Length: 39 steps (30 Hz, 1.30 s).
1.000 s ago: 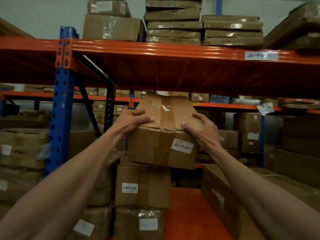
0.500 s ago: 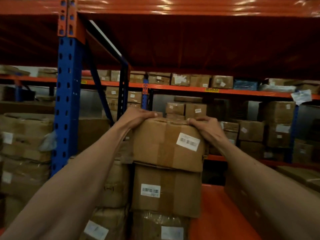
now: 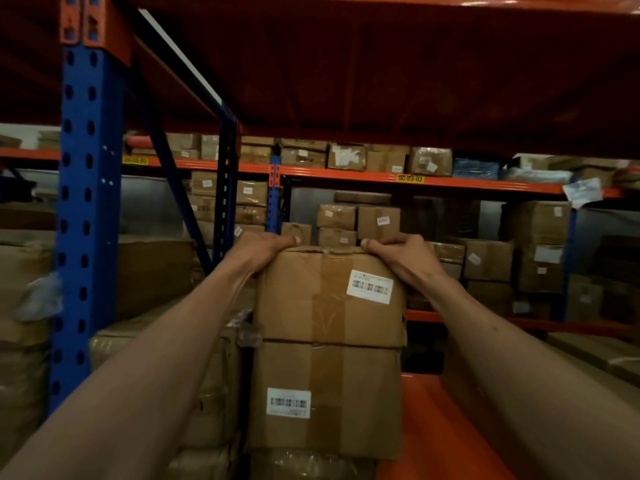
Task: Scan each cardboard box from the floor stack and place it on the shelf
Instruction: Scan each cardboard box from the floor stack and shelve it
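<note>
Cardboard, brown and taped down its middle: the top box (image 3: 330,296) sits squarely on a second box (image 3: 323,398) of the same width, the two forming a column on the orange shelf deck (image 3: 433,427). Both carry a white barcode label on the near face, the top box's label (image 3: 370,286) up by its right corner, the lower label (image 3: 288,402) below and left of it, so each can be read from the aisle.

The left hand (image 3: 258,249) lies over the top box's upper left corner, and the right hand (image 3: 403,254) over the upper right corner. On both, the fingers curl over the top edge and the thumbs point inward along it, gripping the box from both sides at once, probably to square it over the box beneath.

Left of the top box stands the blue upright (image 3: 86,216) of the rack; behind it, further shelves hold many more cartons. I judge the placing nearly done, with only letting go left.
</note>
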Each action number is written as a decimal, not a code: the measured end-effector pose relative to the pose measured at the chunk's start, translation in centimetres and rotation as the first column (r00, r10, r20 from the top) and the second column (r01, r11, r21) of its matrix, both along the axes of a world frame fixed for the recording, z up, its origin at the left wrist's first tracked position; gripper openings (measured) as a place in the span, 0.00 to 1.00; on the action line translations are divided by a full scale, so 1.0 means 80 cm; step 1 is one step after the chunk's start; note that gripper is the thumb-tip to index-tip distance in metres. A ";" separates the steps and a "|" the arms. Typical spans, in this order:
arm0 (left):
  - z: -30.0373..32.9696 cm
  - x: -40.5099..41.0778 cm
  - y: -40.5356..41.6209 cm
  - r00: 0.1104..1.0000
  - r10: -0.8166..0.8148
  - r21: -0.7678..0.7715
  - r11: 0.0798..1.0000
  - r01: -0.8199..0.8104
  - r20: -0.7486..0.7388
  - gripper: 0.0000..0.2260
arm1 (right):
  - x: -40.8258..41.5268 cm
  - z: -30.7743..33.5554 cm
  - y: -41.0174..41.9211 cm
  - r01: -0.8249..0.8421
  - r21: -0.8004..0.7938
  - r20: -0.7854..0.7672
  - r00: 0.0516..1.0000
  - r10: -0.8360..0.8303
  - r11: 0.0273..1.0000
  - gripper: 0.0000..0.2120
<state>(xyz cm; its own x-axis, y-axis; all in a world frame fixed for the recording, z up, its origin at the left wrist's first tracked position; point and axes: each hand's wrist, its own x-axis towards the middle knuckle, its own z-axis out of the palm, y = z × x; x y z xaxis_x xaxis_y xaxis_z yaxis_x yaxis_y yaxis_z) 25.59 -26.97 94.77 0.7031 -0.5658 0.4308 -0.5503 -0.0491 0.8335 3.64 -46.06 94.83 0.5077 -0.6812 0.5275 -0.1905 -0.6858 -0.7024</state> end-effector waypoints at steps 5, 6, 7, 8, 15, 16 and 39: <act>-0.011 -0.019 0.004 0.999 0.040 -0.036 0.999 -0.039 0.030 0.26 | -0.012 -0.018 0.013 0.074 0.023 0.043 0.996 -0.075 0.997 0.50; -0.015 -0.024 0.007 0.997 0.057 -0.055 0.997 -0.054 0.042 0.26 | -0.014 -0.023 0.019 0.084 0.023 0.057 0.995 -0.085 0.996 0.51; -0.019 -0.029 0.010 0.995 0.077 -0.067 0.995 -0.073 0.062 0.28 | -0.016 -0.027 0.025 0.093 0.021 0.064 0.993 -0.094 0.995 0.51; -0.024 -0.035 0.013 0.991 0.100 -0.069 0.993 -0.094 0.086 0.30 | -0.019 -0.031 0.029 0.097 0.023 0.062 0.993 -0.098 0.995 0.51; -0.108 -0.095 0.041 0.959 0.185 -0.002 0.982 -0.189 0.215 0.40 | -0.088 -0.124 0.048 -0.046 0.091 -0.222 0.973 0.065 0.995 0.44; -0.124 -0.105 0.047 0.952 0.194 0.003 0.980 -0.201 0.236 0.40 | -0.102 -0.147 0.051 -0.036 0.087 -0.245 0.968 0.057 0.996 0.44; -0.575 -0.682 0.034 0.931 -0.360 0.524 0.805 0.278 0.059 0.29 | -0.667 -0.519 0.098 0.269 0.144 -0.574 0.807 -0.141 0.952 0.29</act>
